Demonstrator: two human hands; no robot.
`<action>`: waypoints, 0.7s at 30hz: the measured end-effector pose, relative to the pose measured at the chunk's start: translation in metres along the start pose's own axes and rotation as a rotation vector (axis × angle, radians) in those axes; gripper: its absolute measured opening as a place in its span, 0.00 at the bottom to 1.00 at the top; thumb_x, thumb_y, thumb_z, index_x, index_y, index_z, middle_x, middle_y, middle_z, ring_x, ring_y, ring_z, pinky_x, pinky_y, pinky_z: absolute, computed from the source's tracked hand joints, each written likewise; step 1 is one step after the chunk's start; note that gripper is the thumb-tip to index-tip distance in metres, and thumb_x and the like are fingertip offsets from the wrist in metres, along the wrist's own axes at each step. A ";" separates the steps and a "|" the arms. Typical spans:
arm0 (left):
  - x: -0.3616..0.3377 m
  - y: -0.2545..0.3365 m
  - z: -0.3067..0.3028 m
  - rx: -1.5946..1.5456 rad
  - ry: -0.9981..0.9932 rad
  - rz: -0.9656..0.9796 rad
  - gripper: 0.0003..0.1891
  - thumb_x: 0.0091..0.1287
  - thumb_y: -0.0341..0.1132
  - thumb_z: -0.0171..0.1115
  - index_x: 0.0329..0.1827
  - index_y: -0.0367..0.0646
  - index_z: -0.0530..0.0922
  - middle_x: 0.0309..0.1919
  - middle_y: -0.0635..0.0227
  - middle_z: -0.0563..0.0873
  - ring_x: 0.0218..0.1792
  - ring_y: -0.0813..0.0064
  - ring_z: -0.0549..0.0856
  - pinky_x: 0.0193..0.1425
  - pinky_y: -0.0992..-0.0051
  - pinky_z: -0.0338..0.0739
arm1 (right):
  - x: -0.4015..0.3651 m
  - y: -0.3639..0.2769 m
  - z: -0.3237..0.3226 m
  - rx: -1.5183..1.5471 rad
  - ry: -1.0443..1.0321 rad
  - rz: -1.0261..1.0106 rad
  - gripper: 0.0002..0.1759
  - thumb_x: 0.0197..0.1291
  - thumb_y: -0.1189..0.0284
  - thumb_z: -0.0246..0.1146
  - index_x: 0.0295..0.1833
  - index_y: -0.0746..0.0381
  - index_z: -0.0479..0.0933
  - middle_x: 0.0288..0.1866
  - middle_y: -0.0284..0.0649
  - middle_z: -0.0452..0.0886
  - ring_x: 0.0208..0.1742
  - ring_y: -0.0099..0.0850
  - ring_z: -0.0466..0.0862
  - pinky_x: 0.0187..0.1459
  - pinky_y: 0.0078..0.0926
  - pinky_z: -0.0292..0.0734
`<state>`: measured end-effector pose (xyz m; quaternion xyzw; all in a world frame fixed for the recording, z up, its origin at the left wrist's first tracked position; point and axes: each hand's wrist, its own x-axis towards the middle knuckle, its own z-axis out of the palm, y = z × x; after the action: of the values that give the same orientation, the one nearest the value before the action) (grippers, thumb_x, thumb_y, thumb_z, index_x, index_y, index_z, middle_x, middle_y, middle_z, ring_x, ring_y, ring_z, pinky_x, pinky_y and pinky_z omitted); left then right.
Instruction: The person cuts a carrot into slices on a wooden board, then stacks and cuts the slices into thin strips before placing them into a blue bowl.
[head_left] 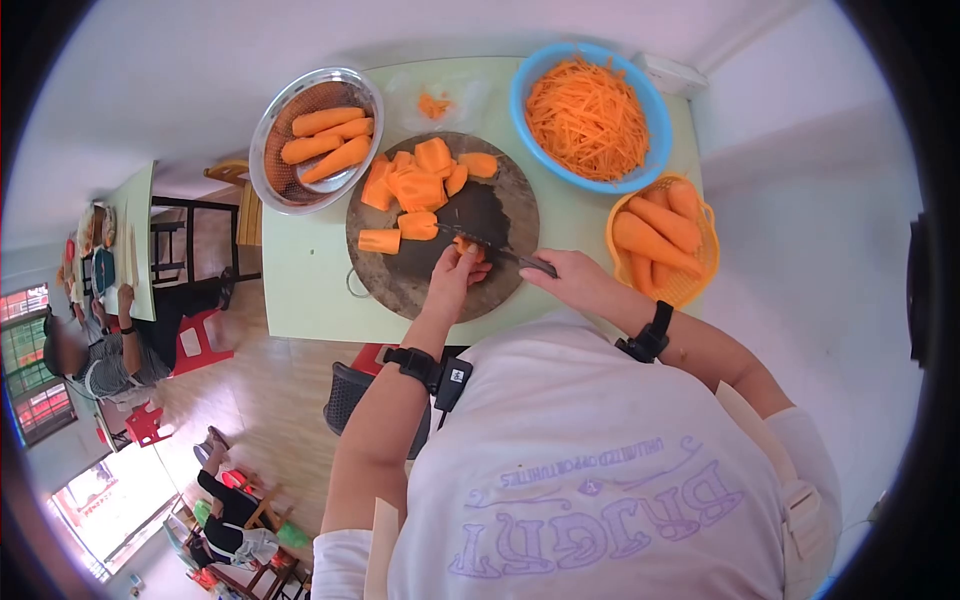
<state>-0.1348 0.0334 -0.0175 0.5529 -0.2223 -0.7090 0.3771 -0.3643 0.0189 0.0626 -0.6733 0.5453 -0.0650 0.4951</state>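
On a round dark cutting board, my left hand has its fingers closed on a small carrot piece. The handle of a knife is in my right hand, and its dark blade reaches left to the piece at my left fingertips. Cut carrot chunks lie heaped on the upper left of the board, with two more pieces just left of the blade. The blade's edge is partly hidden by my left fingers.
A metal bowl with whole carrots stands at the upper left, a blue basin of shredded carrot at the upper right. Right of my right hand is a yellow basket of carrots. Two people sit in the far left background.
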 end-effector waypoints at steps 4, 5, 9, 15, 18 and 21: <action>0.002 0.000 -0.009 -0.153 -0.016 -0.098 0.20 0.77 0.50 0.51 0.52 0.40 0.75 0.45 0.64 0.83 0.49 0.65 0.84 0.53 0.67 0.79 | 0.004 -0.007 -0.010 -0.059 -0.070 0.046 0.28 0.67 0.50 0.58 0.51 0.66 0.80 0.38 0.53 0.84 0.42 0.51 0.83 0.45 0.43 0.76; 0.004 0.000 -0.015 -0.158 -0.015 -0.101 0.20 0.77 0.50 0.51 0.52 0.40 0.75 0.45 0.64 0.83 0.49 0.65 0.84 0.53 0.67 0.79 | 0.004 -0.008 -0.011 -0.062 -0.074 0.048 0.28 0.67 0.50 0.58 0.51 0.66 0.80 0.38 0.53 0.84 0.42 0.51 0.83 0.45 0.43 0.76; 0.006 0.003 -0.026 -0.278 -0.175 -0.215 0.20 0.78 0.50 0.49 0.53 0.41 0.74 0.46 0.63 0.82 0.50 0.65 0.84 0.53 0.66 0.78 | 0.000 -0.013 -0.009 0.005 -0.018 0.047 0.20 0.70 0.58 0.59 0.49 0.65 0.80 0.29 0.48 0.80 0.31 0.38 0.79 0.36 0.34 0.74; 0.010 -0.003 -0.033 -0.125 -0.202 -0.152 0.16 0.77 0.47 0.53 0.54 0.43 0.73 0.46 0.64 0.82 0.48 0.66 0.85 0.52 0.68 0.79 | 0.001 -0.018 -0.011 0.005 -0.045 0.114 0.21 0.70 0.56 0.58 0.50 0.65 0.80 0.34 0.50 0.82 0.36 0.44 0.81 0.41 0.38 0.75; 0.007 0.004 -0.034 -0.146 -0.208 -0.170 0.17 0.76 0.46 0.54 0.55 0.42 0.72 0.46 0.63 0.82 0.46 0.67 0.86 0.50 0.70 0.81 | 0.000 -0.023 -0.014 0.012 -0.084 0.166 0.24 0.69 0.53 0.58 0.52 0.64 0.80 0.38 0.52 0.84 0.41 0.49 0.83 0.44 0.41 0.76; 0.004 0.019 -0.035 -0.165 -0.222 -0.249 0.17 0.75 0.44 0.55 0.57 0.41 0.71 0.48 0.61 0.81 0.46 0.65 0.86 0.49 0.69 0.82 | -0.002 -0.023 -0.013 0.010 -0.082 0.143 0.24 0.69 0.53 0.58 0.52 0.64 0.80 0.38 0.53 0.84 0.41 0.50 0.83 0.44 0.41 0.76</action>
<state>-0.0962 0.0223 -0.0158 0.4618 -0.1335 -0.8226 0.3038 -0.3583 0.0110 0.0867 -0.6322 0.5710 -0.0046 0.5237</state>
